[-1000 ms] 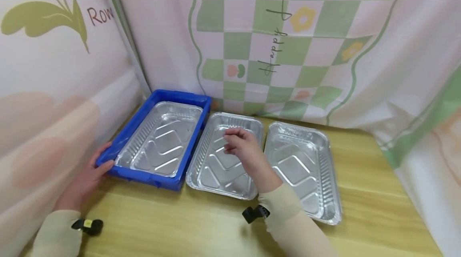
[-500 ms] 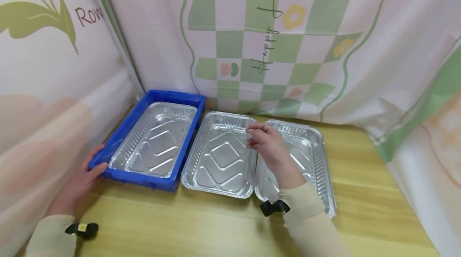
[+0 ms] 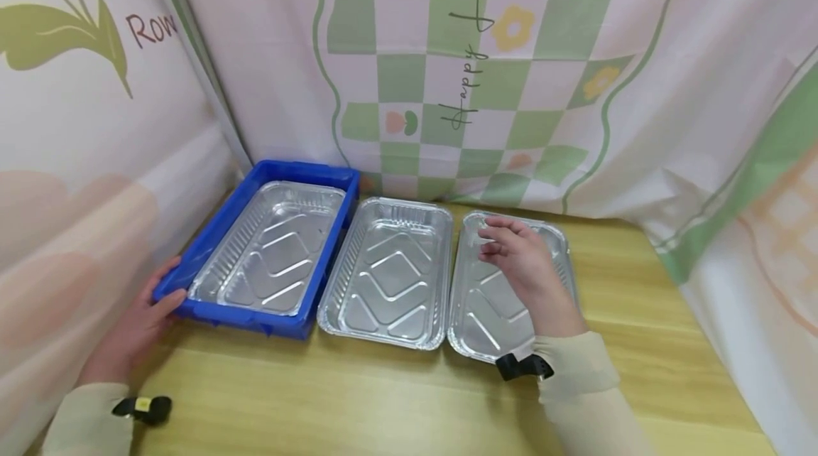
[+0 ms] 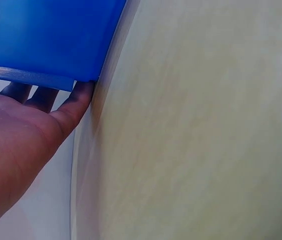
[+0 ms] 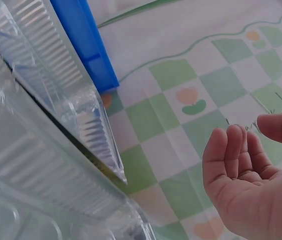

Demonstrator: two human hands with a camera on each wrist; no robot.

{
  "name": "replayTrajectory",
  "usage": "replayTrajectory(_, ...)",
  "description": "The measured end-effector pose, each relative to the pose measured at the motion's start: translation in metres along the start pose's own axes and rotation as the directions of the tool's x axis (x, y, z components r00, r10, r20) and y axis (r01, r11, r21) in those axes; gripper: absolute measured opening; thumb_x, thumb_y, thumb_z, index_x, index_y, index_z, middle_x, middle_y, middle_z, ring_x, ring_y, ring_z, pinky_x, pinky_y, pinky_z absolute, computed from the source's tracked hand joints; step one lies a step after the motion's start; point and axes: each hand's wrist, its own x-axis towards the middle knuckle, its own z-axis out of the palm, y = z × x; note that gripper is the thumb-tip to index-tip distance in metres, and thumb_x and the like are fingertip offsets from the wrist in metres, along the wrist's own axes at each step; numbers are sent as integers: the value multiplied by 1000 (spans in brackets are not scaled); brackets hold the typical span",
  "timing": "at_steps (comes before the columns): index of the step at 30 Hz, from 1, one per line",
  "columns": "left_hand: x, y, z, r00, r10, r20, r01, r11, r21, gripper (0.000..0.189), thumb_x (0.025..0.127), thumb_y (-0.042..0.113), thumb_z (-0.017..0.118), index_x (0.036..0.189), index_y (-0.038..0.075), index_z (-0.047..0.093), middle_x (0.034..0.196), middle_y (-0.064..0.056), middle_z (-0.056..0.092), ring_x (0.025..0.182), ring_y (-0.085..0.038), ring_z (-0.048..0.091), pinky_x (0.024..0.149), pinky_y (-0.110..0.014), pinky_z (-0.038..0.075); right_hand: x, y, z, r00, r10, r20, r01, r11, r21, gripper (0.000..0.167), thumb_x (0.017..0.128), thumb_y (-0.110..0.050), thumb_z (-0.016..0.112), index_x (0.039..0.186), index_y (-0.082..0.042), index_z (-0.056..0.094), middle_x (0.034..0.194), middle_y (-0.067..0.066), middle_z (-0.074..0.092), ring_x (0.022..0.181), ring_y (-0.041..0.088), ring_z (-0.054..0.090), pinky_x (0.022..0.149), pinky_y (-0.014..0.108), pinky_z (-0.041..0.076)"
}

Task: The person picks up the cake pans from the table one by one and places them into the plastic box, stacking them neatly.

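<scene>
A blue plastic crate stands at the left on the wooden table, with a foil tray inside it. My left hand grips its near left corner, thumb by the front rim and fingers along the side. Up close in the left wrist view, those fingers meet the blue wall. Beside the crate lies a second foil tray, then a third foil tray. Above this third tray hovers my right hand, its fingers loosely bent and holding nothing, as the right wrist view also shows.
A white curtain with green checks hangs right behind the crate and trays. Another printed cloth closes off the left side. Wooden table surface lies in front of the trays and to their right.
My right hand has moved right, from over the middle foil tray to over the right one. My left hand keeps its grip on the crate corner. The head view has shifted slightly right.
</scene>
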Motion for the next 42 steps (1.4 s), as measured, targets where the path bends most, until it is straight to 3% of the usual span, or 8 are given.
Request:
replayTrajectory(6, 1, -1, -1, 1000, 4, -1, -4, 1000, -17, 61, 105, 15, 46, 155, 38, 20, 139, -38, 7, 93, 2, 57, 77, -16, 50, -5, -7, -24, 998, -59, 24, 58, 998, 39, 19, 100, 1, 50, 98, -9, 66, 84, 4, 68, 72, 14, 64, 71, 28, 55)
replayTrajectory(12, 0, -1, 0, 1000, 9, -7, -9, 1000, -10, 61, 105, 13, 45, 155, 38, 20, 138, -36, 8, 94, 3, 56, 77, -15, 49, -10, -12, -58, 997, -66, 31, 64, 997, 49, 20, 101, -1, 51, 98, -10, 68, 87, 3, 69, 77, 13, 65, 73, 27, 55)
replayTrajectory(17, 0, 0, 0, 1000, 5, -6, -5, 1000, -8, 61, 106, 13, 44, 155, 38, 20, 139, -38, 7, 94, 4, 55, 77, -14, 48, -17, -15, -88, 998, -39, -50, 43, 995, 89, 14, 99, -1, 55, 98, -8, 67, 89, 4, 68, 78, 14, 64, 73, 27, 55)
replayTrajectory(24, -2, 3, 0, 999, -40, -15, 41, 995, 96, 63, 106, 23, 45, 156, 41, 13, 144, -40, 4, 95, 9, 47, 78, -11, 46, -29, -13, -124, 988, 13, -155, -2, 998, 70, 7, 97, -7, 60, 103, -9, 64, 91, 3, 65, 83, 14, 61, 76, 25, 53)
replayTrajectory(28, -1, 2, 0, 999, -34, -8, 34, 996, 82, 62, 106, 21, 45, 156, 41, 14, 143, -40, 5, 95, 8, 50, 77, -12, 47, -33, -7, -138, 972, 59, -227, -56, 998, 20, 7, 98, -8, 59, 99, -14, 64, 90, -2, 63, 83, 11, 60, 76, 24, 52)
replayTrajectory(33, -1, 0, 0, 999, -36, -3, 36, 993, 109, 63, 106, 22, 45, 156, 41, 12, 144, -39, 6, 95, 8, 49, 77, -12, 47, -37, -7, -150, 948, 112, -298, -123, 992, -19, 8, 99, -16, 59, 107, -20, 59, 107, -7, 52, 94, 9, 50, 79, 20, 49)
replayTrajectory(36, -2, 1, 0, 999, -49, -6, 49, 986, 156, 63, 106, 24, 43, 156, 42, 9, 145, -40, 6, 94, 10, 47, 77, -11, 46, -40, -11, -155, 947, 107, -301, -112, 994, 0, 11, 99, -17, 60, 109, -20, 57, 110, -7, 51, 98, 9, 48, 80, 20, 49)
replayTrajectory(42, -4, 4, 1, 998, -59, -9, 59, 991, 122, 63, 106, 24, 43, 156, 43, 10, 145, -40, 3, 94, 9, 47, 76, -12, 46, -48, -16, -164, 962, 89, -257, -92, 996, 3, 7, 98, -13, 60, 101, -19, 62, 101, -8, 60, 93, 9, 55, 78, 23, 52)
